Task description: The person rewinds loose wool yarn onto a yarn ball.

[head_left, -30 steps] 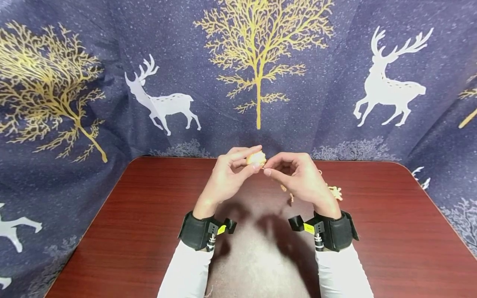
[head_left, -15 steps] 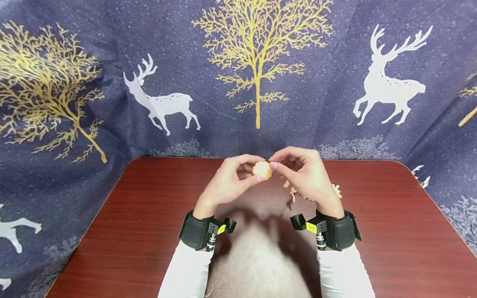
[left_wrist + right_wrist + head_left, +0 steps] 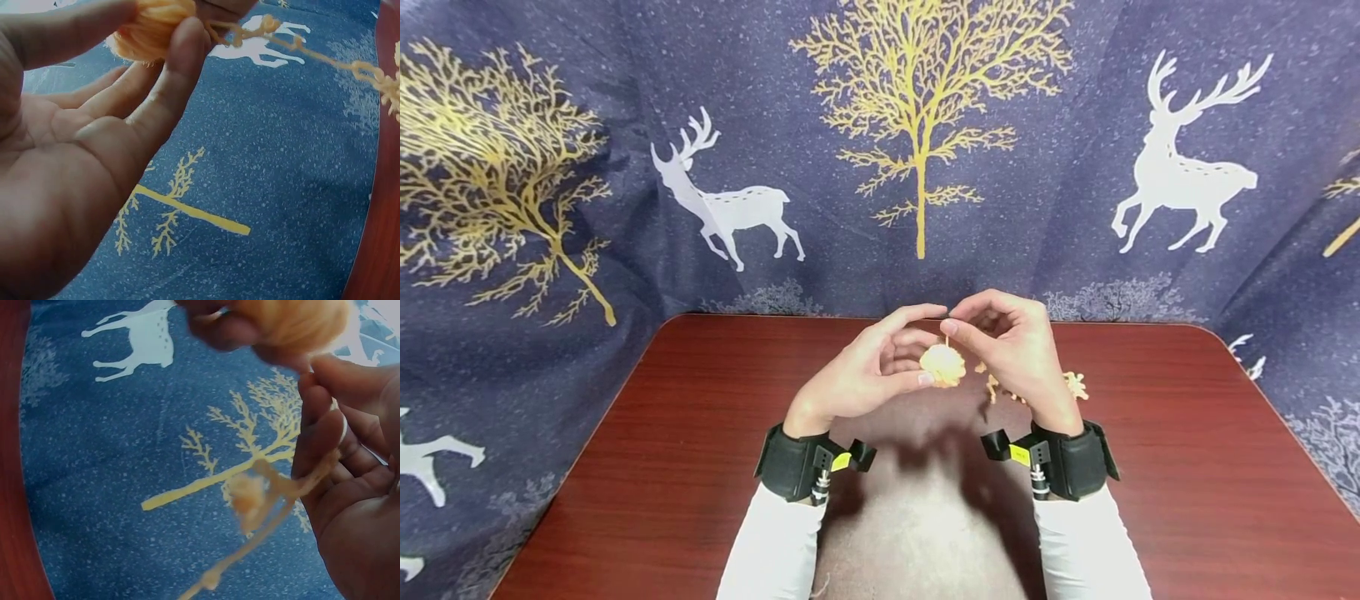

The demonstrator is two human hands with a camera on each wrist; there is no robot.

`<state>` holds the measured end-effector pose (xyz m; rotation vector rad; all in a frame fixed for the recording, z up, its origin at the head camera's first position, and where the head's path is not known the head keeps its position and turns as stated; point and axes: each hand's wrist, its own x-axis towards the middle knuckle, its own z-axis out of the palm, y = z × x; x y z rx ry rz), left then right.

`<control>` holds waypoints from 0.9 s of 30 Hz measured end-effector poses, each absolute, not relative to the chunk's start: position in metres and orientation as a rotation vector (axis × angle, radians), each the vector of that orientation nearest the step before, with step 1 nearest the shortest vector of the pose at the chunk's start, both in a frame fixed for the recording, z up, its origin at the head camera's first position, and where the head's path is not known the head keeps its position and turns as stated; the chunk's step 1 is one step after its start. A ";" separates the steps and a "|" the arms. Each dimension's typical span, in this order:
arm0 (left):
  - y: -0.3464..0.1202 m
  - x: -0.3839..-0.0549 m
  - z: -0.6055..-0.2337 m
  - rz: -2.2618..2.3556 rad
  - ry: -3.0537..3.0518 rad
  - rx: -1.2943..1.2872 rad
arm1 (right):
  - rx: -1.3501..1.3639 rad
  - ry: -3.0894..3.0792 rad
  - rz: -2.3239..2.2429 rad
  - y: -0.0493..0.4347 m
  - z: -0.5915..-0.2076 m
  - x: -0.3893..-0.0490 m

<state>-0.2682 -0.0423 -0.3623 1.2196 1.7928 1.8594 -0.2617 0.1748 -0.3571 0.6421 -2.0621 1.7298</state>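
Note:
A small ball of yellow-orange yarn is held by my left hand between thumb and fingers above the table. In the left wrist view the wound strands of the yarn ball show between the fingertips. My right hand, just right of the ball, pinches the yarn strand that rises from its top. The right wrist view shows knotted yarn trailing from under the right fingers, with the ball above the fingertips.
Knotted, curly lengths of loose yarn lie on the reddish-brown table behind and beside the right hand. A dark blue cloth printed with deer and trees hangs behind the table's far edge. Both wrists wear black camera straps.
The yarn ball has come down and to the right, toward my body, and the left fingers have spread. The right hand has moved slightly up, with a short strand now stretched between it and the ball.

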 end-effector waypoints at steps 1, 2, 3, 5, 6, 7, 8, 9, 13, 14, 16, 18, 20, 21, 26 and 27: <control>-0.042 -0.268 -0.362 1.861 1.765 1.235 | 0.637 -2.058 1.728 0.175 -0.358 -0.263; -0.042 -0.268 -0.362 1.863 1.741 1.254 | 0.633 -2.056 1.727 0.175 -0.359 -0.264; -0.043 -0.268 -0.362 1.861 1.726 1.274 | 0.627 -2.055 1.729 0.174 -0.360 -0.265; -0.043 -0.269 -0.362 1.854 1.719 1.323 | 0.620 -2.067 1.730 0.174 -0.361 -0.267; -0.043 -0.269 -0.362 1.855 1.722 1.337 | 0.615 -2.084 1.729 0.175 -0.361 -0.267; -0.043 -0.270 -0.362 1.861 1.720 1.343 | 0.608 -2.105 1.730 0.175 -0.362 -0.268; -0.043 -0.270 -0.362 1.870 1.726 1.343 | 0.603 -2.128 1.729 0.175 -0.363 -0.269; -0.043 -0.270 -0.362 1.881 1.741 1.339 | 0.599 -2.154 1.727 0.175 -0.363 -0.269; -0.041 -0.268 -0.361 1.991 1.823 1.251 | 0.590 -2.222 1.713 0.175 -0.364 -0.270; -0.041 -0.267 -0.361 2.029 1.854 1.223 | 0.594 -2.233 1.709 0.175 -0.364 -0.271; -0.039 -0.267 -0.361 2.114 1.901 1.157 | 0.595 -2.259 1.695 0.175 -0.363 -0.271; -0.038 -0.268 -0.360 2.208 1.929 1.113 | 0.594 -2.304 1.670 0.175 -0.363 -0.270; -0.036 -0.269 -0.361 2.293 1.959 1.080 | 0.613 -2.349 1.634 0.174 -0.362 -0.270; -0.035 -0.270 -0.361 2.328 1.976 1.067 | 0.627 -2.366 1.622 0.173 -0.361 -0.269; -0.032 -0.274 -0.363 2.467 2.080 1.001 | 0.705 -2.402 1.599 0.169 -0.358 -0.265; -0.032 -0.274 -0.363 2.488 2.093 0.982 | 0.710 -2.406 1.604 0.169 -0.357 -0.264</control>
